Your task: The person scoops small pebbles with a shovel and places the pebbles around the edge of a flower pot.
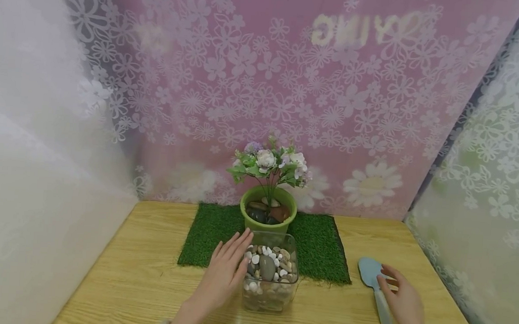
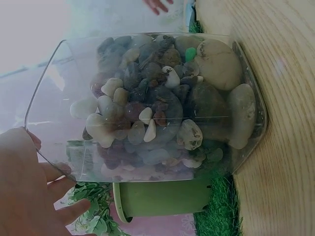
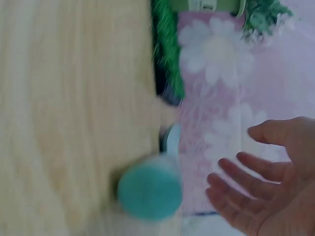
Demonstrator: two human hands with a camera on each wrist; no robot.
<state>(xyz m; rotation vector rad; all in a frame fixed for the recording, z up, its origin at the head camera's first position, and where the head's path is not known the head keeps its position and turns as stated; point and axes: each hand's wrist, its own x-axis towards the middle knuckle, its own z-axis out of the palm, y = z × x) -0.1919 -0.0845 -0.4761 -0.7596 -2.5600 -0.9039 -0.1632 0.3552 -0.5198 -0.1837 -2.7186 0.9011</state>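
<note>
A clear square container [image 1: 271, 296] full of pebbles stands on the table, with a larger grey stone [image 1: 267, 268] on top. At its left side is my left hand [image 1: 223, 271], fingers extended and fingertips right at the rim, as the left wrist view shows from close by. To the right lies a small trowel [image 1: 370, 273] with a pale blue blade; the rounded end of its handle [image 3: 150, 191] looms in the right wrist view. Over the trowel hovers my right hand [image 1: 402, 302], fingers loosely bent and nothing between them.
Behind the container, a green pot [image 1: 268, 228] holds stones and artificial flowers [image 1: 270, 162] on a strip of fake grass [image 1: 318, 250]. Flower-printed curtains [image 1: 263, 93] enclose the wooden table [image 1: 147, 244] at the back and sides.
</note>
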